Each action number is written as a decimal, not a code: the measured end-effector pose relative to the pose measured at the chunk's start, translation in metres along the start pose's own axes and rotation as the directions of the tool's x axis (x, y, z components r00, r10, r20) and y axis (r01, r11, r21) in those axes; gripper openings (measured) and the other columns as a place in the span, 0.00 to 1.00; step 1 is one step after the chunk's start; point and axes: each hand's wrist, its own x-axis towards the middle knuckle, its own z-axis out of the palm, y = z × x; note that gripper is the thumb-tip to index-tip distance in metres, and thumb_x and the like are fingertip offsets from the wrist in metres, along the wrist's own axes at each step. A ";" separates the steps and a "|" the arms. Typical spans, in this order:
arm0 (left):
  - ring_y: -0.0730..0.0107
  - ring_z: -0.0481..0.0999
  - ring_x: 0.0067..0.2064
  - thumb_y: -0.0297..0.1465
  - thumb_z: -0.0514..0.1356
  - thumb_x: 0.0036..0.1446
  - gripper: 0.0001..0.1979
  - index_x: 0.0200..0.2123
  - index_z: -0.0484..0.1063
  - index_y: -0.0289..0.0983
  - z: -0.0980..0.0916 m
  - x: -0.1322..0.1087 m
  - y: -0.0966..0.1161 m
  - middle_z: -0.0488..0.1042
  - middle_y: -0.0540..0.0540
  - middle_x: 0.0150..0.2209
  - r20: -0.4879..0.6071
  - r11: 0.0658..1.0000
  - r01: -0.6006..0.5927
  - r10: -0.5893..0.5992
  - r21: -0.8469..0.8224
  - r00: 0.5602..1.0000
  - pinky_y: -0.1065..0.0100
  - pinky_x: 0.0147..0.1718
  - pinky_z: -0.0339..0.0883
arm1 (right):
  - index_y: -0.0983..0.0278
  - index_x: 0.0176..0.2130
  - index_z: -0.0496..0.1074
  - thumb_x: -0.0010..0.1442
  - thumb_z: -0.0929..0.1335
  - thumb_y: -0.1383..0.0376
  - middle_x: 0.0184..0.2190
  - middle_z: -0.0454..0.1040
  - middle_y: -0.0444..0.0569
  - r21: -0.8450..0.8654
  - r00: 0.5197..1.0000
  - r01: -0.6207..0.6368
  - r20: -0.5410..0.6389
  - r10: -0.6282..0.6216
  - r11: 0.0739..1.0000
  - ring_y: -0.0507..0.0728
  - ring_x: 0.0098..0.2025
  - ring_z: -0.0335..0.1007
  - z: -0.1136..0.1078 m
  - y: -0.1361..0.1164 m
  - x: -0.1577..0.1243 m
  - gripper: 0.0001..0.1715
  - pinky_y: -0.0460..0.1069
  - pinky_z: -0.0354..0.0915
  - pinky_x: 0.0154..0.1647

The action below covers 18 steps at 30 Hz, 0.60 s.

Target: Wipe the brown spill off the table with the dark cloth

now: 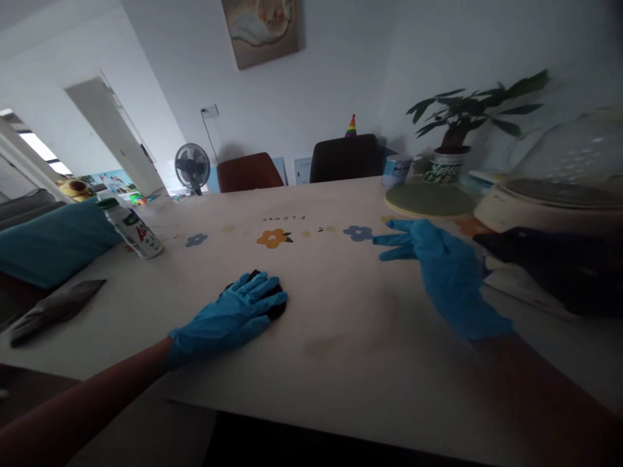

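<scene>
My left hand (238, 309), in a blue glove, lies flat on a dark cloth (277, 310) with its fingers spread. The cloth rests on the pale tabletop (311, 389) and is mostly hidden under the palm. Faint brownish smudges (325, 346) mark the surface just right of it. My right hand (428, 250), also gloved in blue, is over the right side of the table, fingers stretched to the left and apart, holding nothing. Close to its wrist is a black item (549, 263), blurred, whose kind I cannot make out.
A white bottle (134, 230) with a green cap stands at the left, near a folded grey cloth (56, 310). Toward the back right are a green round mat (428, 200), a can (396, 170), a potted plant (445, 165) and a clear-domed appliance (549, 201). Chairs (250, 172) line the far edge.
</scene>
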 end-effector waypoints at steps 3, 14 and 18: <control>0.47 0.47 0.95 0.58 0.54 0.84 0.33 0.87 0.63 0.78 -0.004 0.006 0.001 0.51 0.71 0.92 0.013 0.999 0.032 -0.032 -0.035 0.999 0.44 0.95 0.38 | 0.63 0.59 0.88 0.83 0.71 0.36 0.57 0.94 0.64 0.001 1.000 0.000 -0.003 0.000 1.000 0.68 0.47 0.97 0.000 -0.003 -0.003 0.36 0.62 0.93 0.52; 0.48 0.49 0.95 0.53 0.43 0.88 0.39 0.91 0.64 0.48 -0.038 0.098 -0.060 0.53 0.48 0.94 -0.068 0.973 0.210 -0.217 -0.097 0.974 0.42 0.94 0.33 | 0.60 0.56 0.89 0.85 0.72 0.43 0.51 0.95 0.60 -0.003 0.999 -0.038 -0.015 0.038 0.999 0.69 0.46 0.97 0.000 0.000 -0.004 0.27 0.64 0.93 0.54; 0.48 0.50 0.94 0.48 0.44 0.89 0.38 0.92 0.60 0.40 -0.054 0.133 -0.090 0.52 0.41 0.95 -0.078 0.940 0.330 -0.336 -0.084 0.939 0.41 0.93 0.36 | 0.58 0.52 0.90 0.83 0.73 0.36 0.52 0.95 0.59 -0.032 0.999 -0.046 -0.022 0.046 0.998 0.70 0.45 0.96 0.002 -0.002 -0.008 0.31 0.66 0.93 0.56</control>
